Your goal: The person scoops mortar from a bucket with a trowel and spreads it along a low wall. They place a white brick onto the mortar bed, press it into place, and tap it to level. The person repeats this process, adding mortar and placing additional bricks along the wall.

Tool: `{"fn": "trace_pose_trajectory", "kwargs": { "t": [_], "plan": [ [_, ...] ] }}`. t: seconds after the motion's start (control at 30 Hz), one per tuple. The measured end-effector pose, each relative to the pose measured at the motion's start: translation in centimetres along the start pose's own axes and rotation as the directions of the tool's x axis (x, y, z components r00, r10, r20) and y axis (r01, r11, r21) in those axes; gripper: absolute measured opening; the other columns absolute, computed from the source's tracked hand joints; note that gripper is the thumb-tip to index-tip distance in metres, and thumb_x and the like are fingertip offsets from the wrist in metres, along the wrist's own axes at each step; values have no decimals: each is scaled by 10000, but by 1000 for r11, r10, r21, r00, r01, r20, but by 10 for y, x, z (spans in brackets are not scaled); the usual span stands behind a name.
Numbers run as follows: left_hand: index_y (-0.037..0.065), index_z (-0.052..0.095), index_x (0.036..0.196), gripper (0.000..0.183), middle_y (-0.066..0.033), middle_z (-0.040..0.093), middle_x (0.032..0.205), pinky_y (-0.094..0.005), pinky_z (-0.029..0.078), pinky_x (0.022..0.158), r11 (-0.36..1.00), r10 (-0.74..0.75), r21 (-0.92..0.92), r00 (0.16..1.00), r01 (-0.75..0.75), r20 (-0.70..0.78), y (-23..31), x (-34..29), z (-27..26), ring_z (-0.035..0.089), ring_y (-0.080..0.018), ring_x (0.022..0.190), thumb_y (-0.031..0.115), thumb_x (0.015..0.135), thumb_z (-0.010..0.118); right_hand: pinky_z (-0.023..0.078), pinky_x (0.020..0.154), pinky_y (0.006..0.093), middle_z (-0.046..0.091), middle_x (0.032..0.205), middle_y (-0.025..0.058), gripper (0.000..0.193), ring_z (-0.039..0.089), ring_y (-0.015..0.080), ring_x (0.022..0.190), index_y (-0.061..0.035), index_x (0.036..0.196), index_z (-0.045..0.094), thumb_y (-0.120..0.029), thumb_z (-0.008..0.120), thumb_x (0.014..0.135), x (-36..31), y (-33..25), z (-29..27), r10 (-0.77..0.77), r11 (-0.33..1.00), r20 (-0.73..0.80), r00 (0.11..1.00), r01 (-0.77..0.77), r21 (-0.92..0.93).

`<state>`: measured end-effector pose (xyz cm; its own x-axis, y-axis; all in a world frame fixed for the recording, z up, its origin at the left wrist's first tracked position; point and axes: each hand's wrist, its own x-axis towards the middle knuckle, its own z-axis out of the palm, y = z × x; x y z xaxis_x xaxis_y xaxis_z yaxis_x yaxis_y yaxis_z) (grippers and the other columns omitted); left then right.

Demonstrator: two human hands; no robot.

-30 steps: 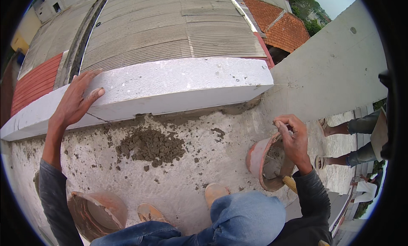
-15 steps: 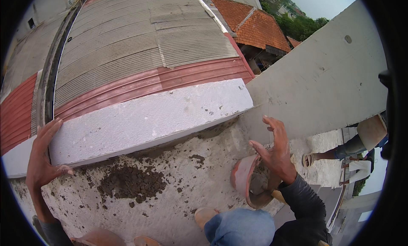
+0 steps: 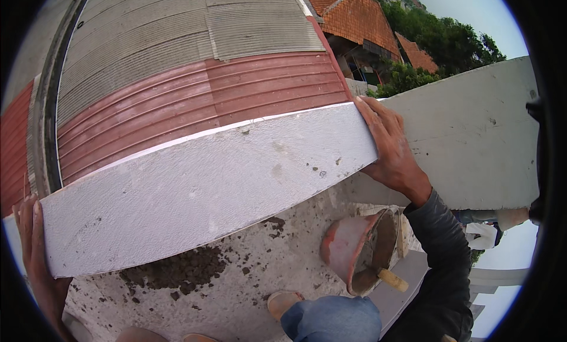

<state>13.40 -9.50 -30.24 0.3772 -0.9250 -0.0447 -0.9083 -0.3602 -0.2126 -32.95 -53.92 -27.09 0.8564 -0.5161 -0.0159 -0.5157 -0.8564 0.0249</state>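
A long, pale lightweight concrete block (image 3: 207, 177) lies between my hands, its broad pitted face toward me. My left hand (image 3: 34, 239) grips its left end, fingers over the top corner and thumb out of sight. At the other end, my right hand (image 3: 391, 144) clasps the block, fingers bent over the upper corner. Below the block's lower edge is a heap of dark crumbly mortar (image 3: 177, 268), partly covered by it. A worn red bucket (image 3: 348, 241) stands near my right forearm, with a wooden-handled tool (image 3: 393, 280) in it.
A grey wall (image 3: 472, 141) rises beyond my right hand. Past the block are red and grey corrugated roofs (image 3: 266, 85) at a lower level. Mortar crumbs litter the concrete surface (image 3: 283, 253) by my feet. Another person (image 3: 481, 236) is partly visible at far right.
My right hand has moved from above the bucket onto the block's right end, and my left hand has closed on the left end. The block now looks larger and tilted, covering part of the mortar.
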Motion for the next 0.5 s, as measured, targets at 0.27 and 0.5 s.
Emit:
{"fn": "trace_pose_trajectory", "kwargs": {
  "t": [0.27,0.5],
  "plan": [
    [29,369,1650,1164,-239,393,1688,-533,382,1242,1000,-14,5,998,14,63,-4,-1,-6,370,-409,1574,408,711,945,326,1222,552,416,1613,204,1210,411,424,1475,-121,1678,336,-192,979,656,-1,3,5,-21,1000,-24,1000,20,-16],
    [41,370,1651,1153,-230,392,1692,-552,343,1264,1000,-12,18,998,11,61,-13,-5,1,344,-407,1586,411,719,938,319,1226,564,414,1630,197,1236,427,421,1466,-134,1681,339,-225,1001,642,0,1,7,-3,999,-12,1000,2,-53]
  ]
}}
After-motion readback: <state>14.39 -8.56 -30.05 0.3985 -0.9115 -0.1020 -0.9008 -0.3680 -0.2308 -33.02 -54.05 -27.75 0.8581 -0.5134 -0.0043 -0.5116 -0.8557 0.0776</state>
